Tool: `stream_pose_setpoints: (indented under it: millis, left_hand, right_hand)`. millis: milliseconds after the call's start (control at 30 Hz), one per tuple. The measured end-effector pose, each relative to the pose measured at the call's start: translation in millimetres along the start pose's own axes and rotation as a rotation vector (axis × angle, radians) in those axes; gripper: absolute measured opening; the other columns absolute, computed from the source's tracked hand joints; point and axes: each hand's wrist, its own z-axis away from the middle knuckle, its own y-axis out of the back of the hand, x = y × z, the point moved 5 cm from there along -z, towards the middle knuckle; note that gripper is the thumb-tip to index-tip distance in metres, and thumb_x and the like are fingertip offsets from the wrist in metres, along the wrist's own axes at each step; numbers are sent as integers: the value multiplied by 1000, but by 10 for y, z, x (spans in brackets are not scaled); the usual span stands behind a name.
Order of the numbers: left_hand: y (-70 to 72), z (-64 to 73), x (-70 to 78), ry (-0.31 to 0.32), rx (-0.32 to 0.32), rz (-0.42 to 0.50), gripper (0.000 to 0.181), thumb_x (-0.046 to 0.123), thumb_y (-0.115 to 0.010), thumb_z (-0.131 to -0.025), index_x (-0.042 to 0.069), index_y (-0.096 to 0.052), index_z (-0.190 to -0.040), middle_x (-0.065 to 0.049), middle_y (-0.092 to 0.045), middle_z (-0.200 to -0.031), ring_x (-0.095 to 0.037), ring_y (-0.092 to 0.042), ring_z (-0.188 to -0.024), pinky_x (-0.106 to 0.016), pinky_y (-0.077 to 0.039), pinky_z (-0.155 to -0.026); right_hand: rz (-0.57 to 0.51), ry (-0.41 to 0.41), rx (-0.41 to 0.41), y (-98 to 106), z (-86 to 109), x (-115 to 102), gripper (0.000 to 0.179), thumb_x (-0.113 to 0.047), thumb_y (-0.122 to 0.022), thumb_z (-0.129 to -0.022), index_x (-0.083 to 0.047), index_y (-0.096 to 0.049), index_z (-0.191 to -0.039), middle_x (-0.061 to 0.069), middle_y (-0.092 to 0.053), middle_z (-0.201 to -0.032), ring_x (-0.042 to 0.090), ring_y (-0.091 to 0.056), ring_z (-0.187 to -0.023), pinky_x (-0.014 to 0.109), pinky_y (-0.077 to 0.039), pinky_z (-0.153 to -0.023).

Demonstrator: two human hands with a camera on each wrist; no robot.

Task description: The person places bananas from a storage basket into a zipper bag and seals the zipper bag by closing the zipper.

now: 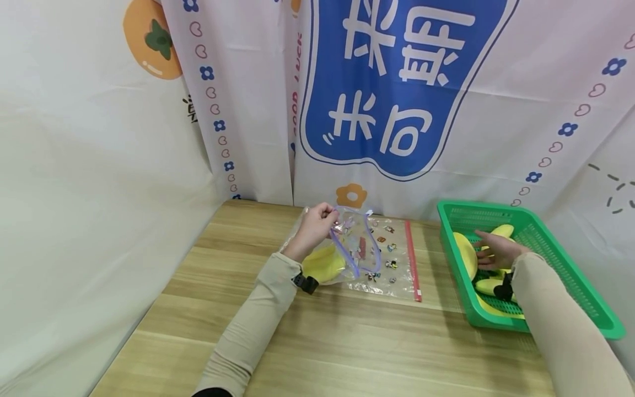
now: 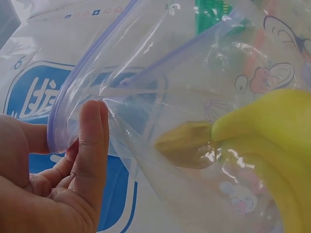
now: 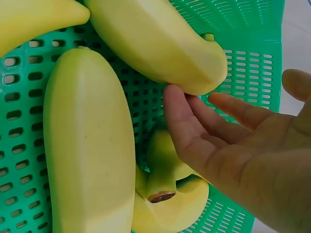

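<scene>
My left hand [image 1: 312, 229] pinches the rim of a clear zip bag [image 2: 73, 87] with a purple zip, whose mouth gapes. Inside the bag lies a bunch of yellow bananas [image 2: 272, 131], its brown stem end towards the hand. On the right, my right hand [image 1: 500, 251] reaches into a green basket [image 1: 452, 264] with its fingers extended. Its fingertips are at the end of a thick yellow banana [image 3: 160, 43]; whether they touch it is hard to tell. Another large banana [image 3: 90, 145] and a small bunch of bananas [image 3: 170, 204] lie beside it.
Under and beside the purple-zip bag lies a flat clear bag [image 1: 397, 248] with cartoon prints and a red zip. Both bags and the basket are on a wooden table [image 1: 347, 342]. A printed white cloth [image 1: 258, 138] hangs behind the table.
</scene>
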Motion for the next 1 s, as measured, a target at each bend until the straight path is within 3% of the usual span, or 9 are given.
stream_pose_setpoints:
  millis: [100,300,533,700,800,867,1000]
  left_hand:
    - [-3,-2,4,-1,-4,0,18,15,-50,-98,-1,-56,-99,-9,-59,-83,-17,-60,-70,-30,-57,-63]
    - [-5,-3,7,-4,0,-8,18,15,-50,-98,-2,-56,-99,-9,-59,-82,-17,-59,-68,-30,-57,-62]
    - [-9,-2,-5,5,-8,15,19,15,-50,-99,-3,-56,-99,-9,-59,-82,-17,-61,-69,-30,-57,-63]
    - [-12,-10,-9,2,-7,2,20,16,-50,-98,-3,-56,-99,-8,-59,-81,-17,-61,-68,-30,-57,-62]
    - [-15,-15,-15,4,-8,-8,22,17,-50,-99,-5,-56,-101,-8,-58,-81,-16,-60,-68,-29,-57,-62]
    - [-18,-19,-21,7,-11,-7,23,17,-50,-99,-5,-56,-102,-8,-58,-81,-16,-60,-69,-30,-57,-62]
    - [-20,-25,-31,11,-14,3,19,16,-50,-98,-3,-56,-99,-9,-59,-82,-17,-62,-69,-30,-57,-63]
  right_hand:
    - [14,4,7,4,-7,1,83,-52,-16,-99,15,2,-143,41,-13,-138,48,-36,-121,49,-41,-100]
    - [-25,1,-12,8,-43,29,81,-51,-15,-99,13,7,-143,41,-6,-142,53,-16,-133,50,-40,-101]
    - [15,-4,-12,6,-66,38,73,-41,-24,-102,13,4,-144,40,-16,-138,44,-37,-123,48,-42,-99]
    - [86,-20,-40,-9,-74,43,73,-37,-33,-102,15,-2,-143,42,-9,-142,46,-32,-126,46,-43,-99]
    - [147,-18,-40,-10,-84,57,64,-35,-37,-102,15,-22,-138,39,-26,-135,40,-42,-119,45,-46,-95]
    - [175,-13,-33,-6,-94,66,54,-35,-39,-101,12,-37,-129,30,-43,-124,31,-52,-108,44,-48,-93]
    - [184,-4,-22,-5,-107,61,42,-35,-42,-101,3,-48,-115,10,-57,-104,17,-59,-93,42,-50,-89]
